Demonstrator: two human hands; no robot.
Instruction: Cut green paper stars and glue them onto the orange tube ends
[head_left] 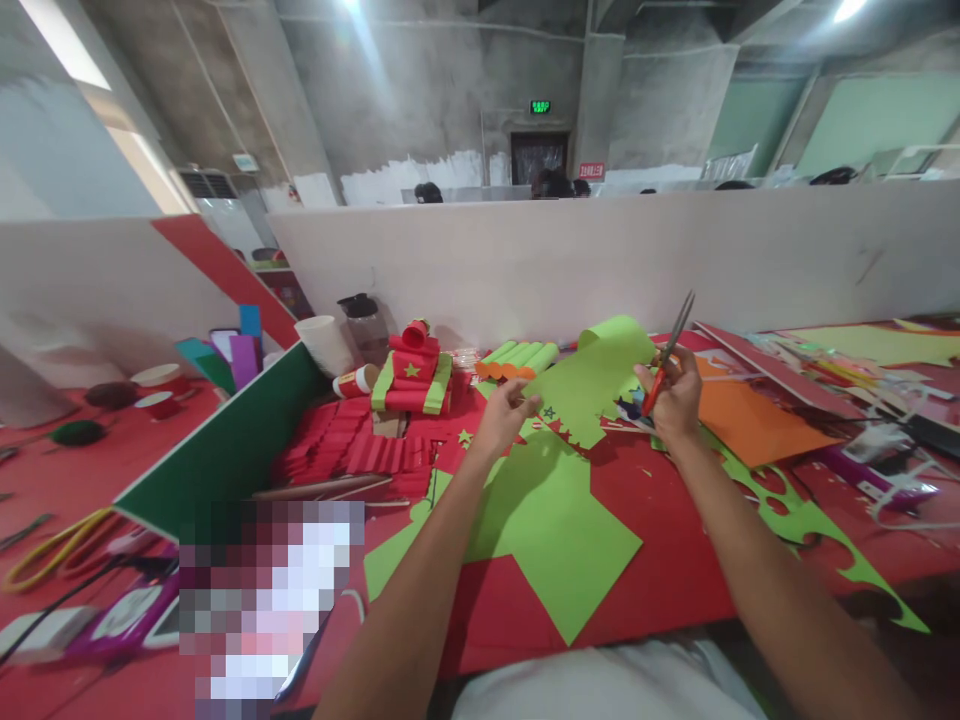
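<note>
My left hand (pixel 510 415) pinches the left edge of a green paper sheet (pixel 581 380), whose far end curls upward. Small star outlines and jagged cut edges show along its near side. My right hand (pixel 675 395) is wrapped round the red handles of a pair of scissors (pixel 679 330), with the blades pointing up, beside the sheet's right end. Below both hands, flat green paper (pixel 559 530) lies on the red table (pixel 660 550). Small green cut stars (pixel 465 437) rest near my left hand.
A red and green paper model (pixel 412 370) stands behind folded red strips (pixel 390 455). Green rolls (pixel 521 355) lie at the back. Left are a dark green board (pixel 225 440) and white cup (pixel 328 345). Orange paper (pixel 757 410) lies right, before a white partition (pixel 525 260).
</note>
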